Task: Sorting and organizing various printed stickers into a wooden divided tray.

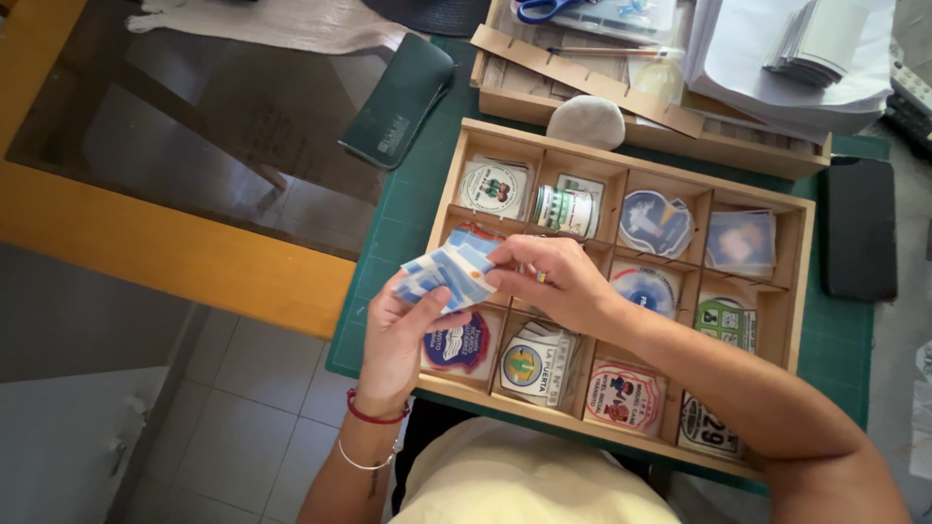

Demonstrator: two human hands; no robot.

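Observation:
My left hand (400, 335) grips a stack of light-blue and white striped stickers (449, 269), fanned out above the left side of a wooden compartment tray (802, 254). The fingertips of my right hand (555, 281) pinch the right edge of the same stack. The tray's compartments hold piles of round and shield-shaped stickers. Red and silver bracelets circle my left wrist, and a ring sits on a right finger.
The tray rests on a green cutting mat (393, 238) over a glass-topped wooden table (146, 238). Behind it are a grey stone (586, 121), a second wooden tray with scissors (544, 10) and papers (777, 58), a dark green pouch (398, 99), and a black phone (860, 228).

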